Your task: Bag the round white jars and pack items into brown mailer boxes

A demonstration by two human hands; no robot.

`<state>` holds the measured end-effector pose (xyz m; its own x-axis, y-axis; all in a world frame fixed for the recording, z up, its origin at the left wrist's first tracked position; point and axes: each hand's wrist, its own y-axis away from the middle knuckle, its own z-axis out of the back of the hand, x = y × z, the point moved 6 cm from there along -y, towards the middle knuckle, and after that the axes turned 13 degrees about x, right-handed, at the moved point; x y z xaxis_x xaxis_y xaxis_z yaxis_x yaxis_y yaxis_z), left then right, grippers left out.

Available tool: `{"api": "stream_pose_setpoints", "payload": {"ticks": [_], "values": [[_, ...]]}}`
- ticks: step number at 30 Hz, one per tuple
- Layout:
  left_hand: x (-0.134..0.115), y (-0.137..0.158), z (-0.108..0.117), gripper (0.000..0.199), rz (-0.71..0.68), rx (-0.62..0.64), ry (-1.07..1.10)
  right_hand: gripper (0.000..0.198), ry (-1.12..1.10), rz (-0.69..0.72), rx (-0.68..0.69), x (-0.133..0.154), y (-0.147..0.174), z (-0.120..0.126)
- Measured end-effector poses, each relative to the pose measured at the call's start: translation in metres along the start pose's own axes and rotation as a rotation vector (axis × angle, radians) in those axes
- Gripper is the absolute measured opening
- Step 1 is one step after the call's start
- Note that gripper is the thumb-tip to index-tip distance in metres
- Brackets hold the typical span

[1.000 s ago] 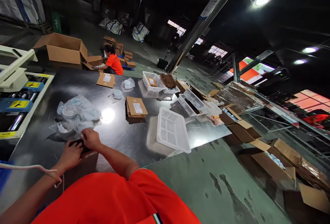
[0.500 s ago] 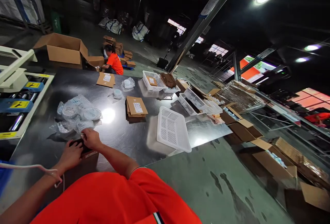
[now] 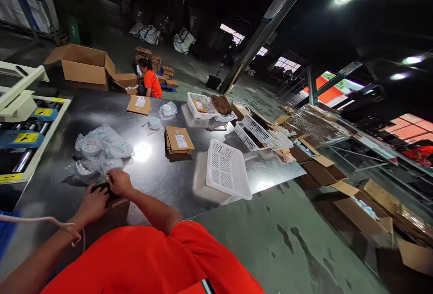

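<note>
My left hand (image 3: 93, 203) has its fingers curled over the edge of a small brown cardboard box (image 3: 117, 212) at the near left of the metal table. On the far edge of that box, my right hand (image 3: 120, 183) is closed with its fingertips together. The inside of the box looks dark, and its contents cannot be made out. Just beyond my right hand lies a pile of round items in bubble wrap (image 3: 118, 149). A stack of flat cardboard mailers (image 3: 179, 140) with a white label on top sits further right.
An orange-shirted person (image 3: 151, 83) crouches beyond the table by a large open carton (image 3: 84, 66). One white plastic basket (image 3: 230, 170) stands at the table's right edge, with more baskets behind. A roller conveyor (image 3: 30, 136) borders the left side. Open cartons (image 3: 361, 210) line the right floor.
Both my hands stay at the box with hardly any movement. The crouching person's head and arm have shifted slightly.
</note>
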<state>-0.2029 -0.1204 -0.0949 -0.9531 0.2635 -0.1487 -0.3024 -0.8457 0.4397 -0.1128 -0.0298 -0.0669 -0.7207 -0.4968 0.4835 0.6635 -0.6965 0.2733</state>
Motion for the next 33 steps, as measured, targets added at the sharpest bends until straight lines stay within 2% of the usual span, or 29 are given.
{"api": "stream_pose_setpoints", "payload": {"ticks": [19,26,33], "values": [[-0.0009,-0.0013,-0.0019,0.026,0.018,-0.015,-0.012,0.031,-0.056,0.003,-0.040,-0.0026,-0.0005,0.0005],[0.0030,-0.0028,-0.0034,0.021,-0.001,-0.015,0.040,0.036,-0.028,-0.017,0.012,-0.0023,-0.0019,-0.0038],[-0.0015,-0.0008,-0.0013,0.027,0.021,-0.032,0.041,0.030,-0.062,-0.004,-0.042,-0.0048,-0.0031,-0.0036]]}}
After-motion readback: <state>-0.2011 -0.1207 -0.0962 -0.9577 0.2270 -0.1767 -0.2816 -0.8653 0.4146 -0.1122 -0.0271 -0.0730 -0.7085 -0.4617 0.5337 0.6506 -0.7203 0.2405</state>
